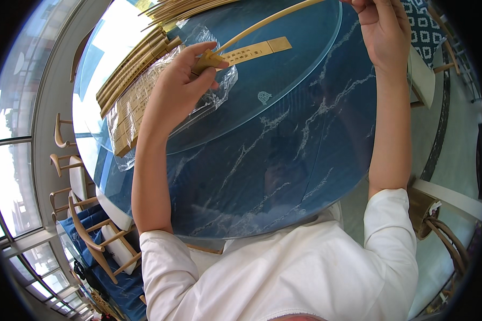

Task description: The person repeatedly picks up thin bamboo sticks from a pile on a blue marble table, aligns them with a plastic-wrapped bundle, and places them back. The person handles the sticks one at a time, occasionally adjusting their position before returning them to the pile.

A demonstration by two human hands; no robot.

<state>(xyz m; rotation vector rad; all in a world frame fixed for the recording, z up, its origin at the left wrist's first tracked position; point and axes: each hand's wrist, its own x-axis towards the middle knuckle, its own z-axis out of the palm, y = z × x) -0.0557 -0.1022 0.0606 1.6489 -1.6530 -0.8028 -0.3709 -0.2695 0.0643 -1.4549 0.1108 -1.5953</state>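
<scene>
My left hand (190, 72) is closed in a pinch around a small yellow-brown piece (206, 62) and the near end of a long, pale bamboo strip (268, 20). The strip bows upward to the right and leaves the picture at the top edge. There my right hand (380, 24) has its fingers curled at the strip's far end; the fingertips are partly cut off. A flat tan slip with printed characters (260, 50) lies on the glass turntable (300, 69), just past my left hand. Beside my left wrist is a clear plastic wrapper (227, 80).
Bundled bamboo slips (139, 67) and a plastic-wrapped tan stack (127, 117) lie left of my forearm. Long thin sticks (182, 10) are at the far edge. The turntable stands on a blue marbled table (262, 182). Wooden chairs (99, 235) stand to the left, a brown bag (423, 214) at right.
</scene>
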